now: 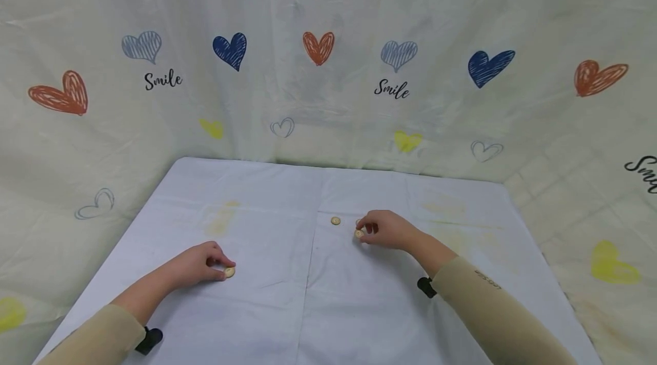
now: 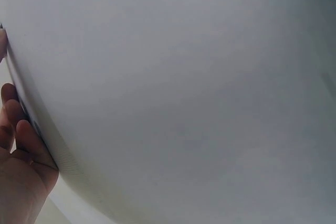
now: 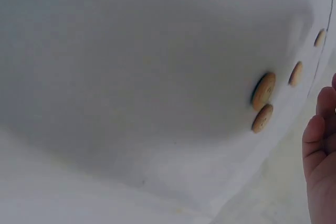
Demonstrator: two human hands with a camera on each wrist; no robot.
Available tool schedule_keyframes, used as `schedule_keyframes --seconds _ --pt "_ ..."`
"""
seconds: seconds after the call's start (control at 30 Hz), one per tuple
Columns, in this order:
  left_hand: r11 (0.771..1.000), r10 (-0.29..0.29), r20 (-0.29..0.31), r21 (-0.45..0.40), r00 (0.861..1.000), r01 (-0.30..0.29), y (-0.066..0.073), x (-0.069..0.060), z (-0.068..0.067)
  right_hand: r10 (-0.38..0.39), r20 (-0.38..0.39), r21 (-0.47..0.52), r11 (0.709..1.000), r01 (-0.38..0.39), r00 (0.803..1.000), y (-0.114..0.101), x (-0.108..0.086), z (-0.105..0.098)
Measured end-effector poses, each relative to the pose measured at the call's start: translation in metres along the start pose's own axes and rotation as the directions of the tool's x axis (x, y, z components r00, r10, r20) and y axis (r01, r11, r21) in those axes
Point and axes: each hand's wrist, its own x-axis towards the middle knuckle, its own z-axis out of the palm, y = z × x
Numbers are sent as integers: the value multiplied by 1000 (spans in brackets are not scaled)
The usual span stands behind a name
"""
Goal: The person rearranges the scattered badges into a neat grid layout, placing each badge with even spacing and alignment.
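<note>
My left hand (image 1: pixel 197 265) pinches a round, light wooden button (image 1: pixel 230 272) between thumb and fingers, low at the table's left side. Right of the middle, my right hand (image 1: pixel 387 229) holds another wooden button (image 1: pixel 359 234) at its fingertips. A separate wooden button (image 1: pixel 336 220) lies flat to the left of that hand. Behind the right fingers the edge of one more shows, mostly hidden. In the right wrist view, two buttons (image 3: pixel 263 91) lie against each other, with others beyond; the right fingers (image 3: pixel 314 129) are partly cut off. The left wrist view catches only part of the left hand (image 2: pixel 23 166).
A white cloth (image 1: pixel 267 331) with creases and faint yellow marks covers the table. Behind and beside it hangs a pale curtain (image 1: pixel 349 0) printed with hearts and the word Smile. A small black device (image 1: pixel 149 341) sits at the left wrist, another (image 1: pixel 426 287) at the right.
</note>
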Motion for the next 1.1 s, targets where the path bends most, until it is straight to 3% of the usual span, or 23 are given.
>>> schedule_keyframes --seconds 0.2,0.53,0.97,1.1 --pt "1000 4 3 -9 1000 -4 -1 -1 0 52 17 32 998 -53 999 16 -4 -3" --pt "1000 -2 9 -28 1000 2 6 -3 -2 104 104 -65 993 -98 989 18 11 8" --pt "1000 1 8 -13 1000 -1 2 -2 -1 87 118 -103 992 -75 989 19 12 12" --pt "1000 -4 9 -15 1000 4 2 -3 -1 88 109 -70 994 -81 990 17 9 10"
